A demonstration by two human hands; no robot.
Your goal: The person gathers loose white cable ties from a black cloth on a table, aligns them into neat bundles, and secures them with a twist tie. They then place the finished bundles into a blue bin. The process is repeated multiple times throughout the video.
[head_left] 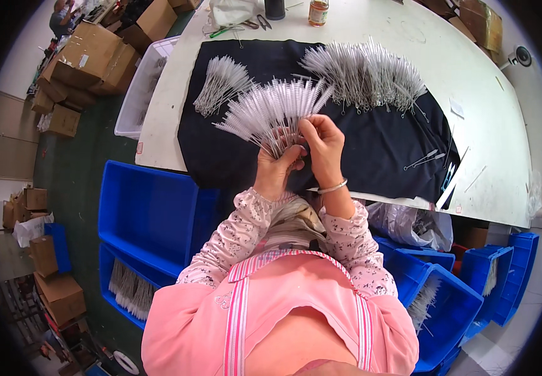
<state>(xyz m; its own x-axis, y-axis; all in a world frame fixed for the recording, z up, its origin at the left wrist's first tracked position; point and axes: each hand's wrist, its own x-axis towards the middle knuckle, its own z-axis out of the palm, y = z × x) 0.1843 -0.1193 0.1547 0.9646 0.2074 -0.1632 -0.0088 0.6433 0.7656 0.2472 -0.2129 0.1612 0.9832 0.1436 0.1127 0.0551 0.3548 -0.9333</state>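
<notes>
A fanned bunch of thin white bristle brushes (277, 106) with wire stems is held over the dark cloth (377, 150) on the table. My left hand (275, 168) is closed round the stems at the bottom of the fan. At the fan's right side, my right hand (324, 143) pinches with thumb and fingers by a brush stem; the exact part it grips is partly hidden. Behind the fan, a smaller pile of brushes (222, 84) lies to the left and a larger pile (368, 78) to the right. A few loose brushes (424, 159) rest near the cloth's right edge.
The white table (478, 119) carries a jar (318, 12), a dark cup (274, 9) and small snips (263, 22) at its far side. Blue bins (147, 207) stand left and blue bins (449, 313) right, some holding brushes. Cardboard boxes (92, 59) are stacked far left beside a white crate (126, 109).
</notes>
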